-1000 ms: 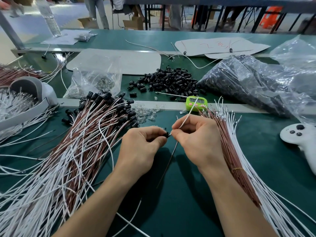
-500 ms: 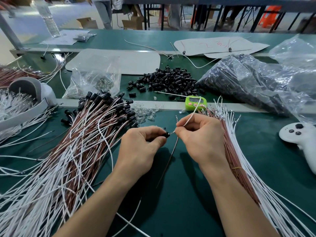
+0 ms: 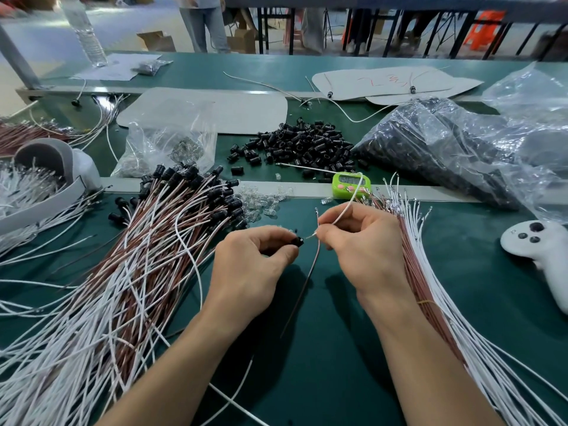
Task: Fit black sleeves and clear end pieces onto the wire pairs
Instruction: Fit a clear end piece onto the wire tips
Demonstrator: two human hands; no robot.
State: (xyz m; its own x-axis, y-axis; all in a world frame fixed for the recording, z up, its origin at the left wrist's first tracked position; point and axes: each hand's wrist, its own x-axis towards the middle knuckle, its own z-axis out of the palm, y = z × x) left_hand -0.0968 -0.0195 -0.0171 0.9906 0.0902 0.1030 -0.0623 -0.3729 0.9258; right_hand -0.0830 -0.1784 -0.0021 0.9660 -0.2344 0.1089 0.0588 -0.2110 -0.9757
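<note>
— Two hands, both just below the green timer: what are they holding?
— The left hand pinches a black sleeve at its curled fingertips. The right hand pinches a white wire, bare tip right at the sleeve. A brown wire trails down between them.
— Spare parts?
— Loose sleeves heaped behind the timer, clear end pieces scattered to its left.

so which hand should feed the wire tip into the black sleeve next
Right, probably. The right hand pinches the white wire just behind its bare tip, aimed at the black sleeve that the left hand holds.
</note>
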